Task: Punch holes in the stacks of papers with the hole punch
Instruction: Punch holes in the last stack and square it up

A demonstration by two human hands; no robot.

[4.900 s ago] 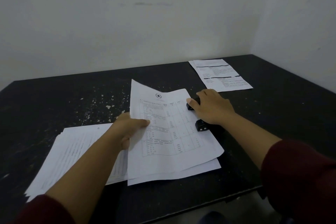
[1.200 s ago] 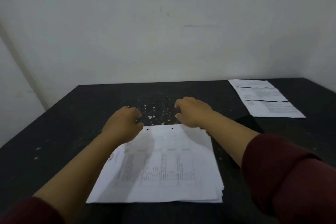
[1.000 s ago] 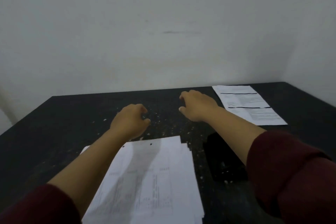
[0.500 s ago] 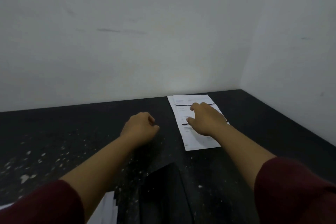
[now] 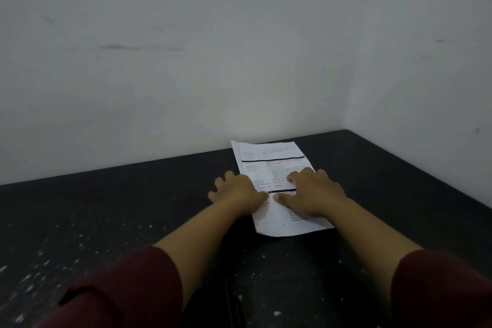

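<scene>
**A:** Where are the hands, and what are they doing?

**B:** Both reach forward over a black table (image 5: 106, 208). The left hand (image 5: 237, 192) lies palm down with fingers spread, on the left edge of a small stack of papers (image 5: 274, 165); its thumb lies on the sheet. The right hand (image 5: 311, 194) rests flat on the same stack, fingers loosely open, thumb pointing towards the left thumb. Neither hand is closed around anything.

**B:** The stack lies far across the table, near the right corner where two pale walls (image 5: 186, 61) meet.

**A:** Can you read the paper?

**B:** No. It shows printed text and two dark horizontal bars, all blurred. The hands cover its middle. I cannot tell how many sheets there are.

**A:** And the hole punch?

**B:** I cannot make it out. A dark shape (image 5: 229, 306) sits at the bottom edge between the forearms, cut off and too dim to identify.

**A:** Anything else?

**B:** Pale specks (image 5: 40, 261) scatter over the table's left side. Dark red sleeves (image 5: 127, 293) cover the upper forearms.
</scene>
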